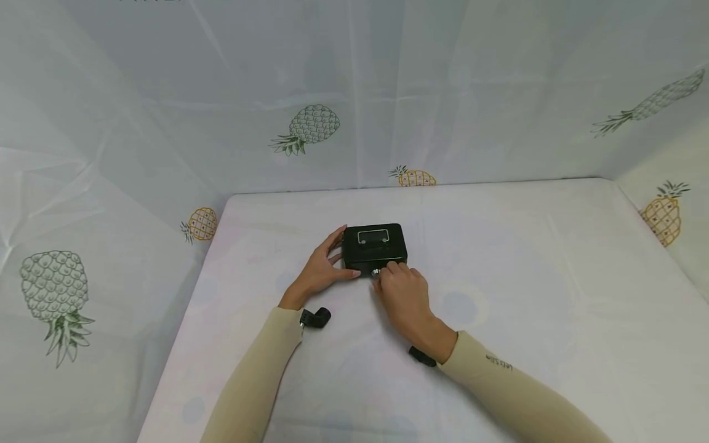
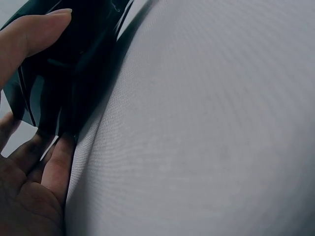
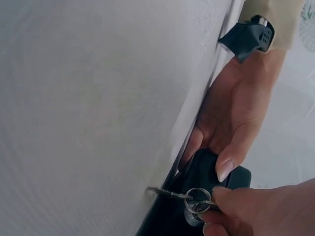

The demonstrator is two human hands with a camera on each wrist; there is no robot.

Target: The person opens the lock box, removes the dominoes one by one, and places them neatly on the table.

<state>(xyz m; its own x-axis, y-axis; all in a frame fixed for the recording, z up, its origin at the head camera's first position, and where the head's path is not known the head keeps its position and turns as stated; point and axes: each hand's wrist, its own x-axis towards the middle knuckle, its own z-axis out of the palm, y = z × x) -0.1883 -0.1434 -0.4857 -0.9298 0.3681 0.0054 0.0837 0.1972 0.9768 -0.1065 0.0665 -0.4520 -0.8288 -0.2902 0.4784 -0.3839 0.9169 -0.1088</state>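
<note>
A black cash box (image 1: pixel 382 253) with a folding handle (image 1: pixel 373 236) on its closed lid sits toward the back of the white-covered table. My left hand (image 1: pixel 318 271) holds its left side, thumb across the front face and fingers along the side wall. At the front, my right hand (image 1: pixel 406 295) pinches a key (image 3: pixel 213 203) at the round lock (image 3: pixel 191 218). A metal ring (image 3: pixel 187 199) hangs from that key, and a second key (image 3: pixel 170 193) on it points down toward the tablecloth. My fingers partly hide the pinched key.
Pale cloth with pineapple prints (image 1: pixel 314 125) hangs behind and beside the table (image 1: pixel 515 258). Black wrist cameras (image 1: pixel 317 317) stick out from both sleeves, close above the tabletop.
</note>
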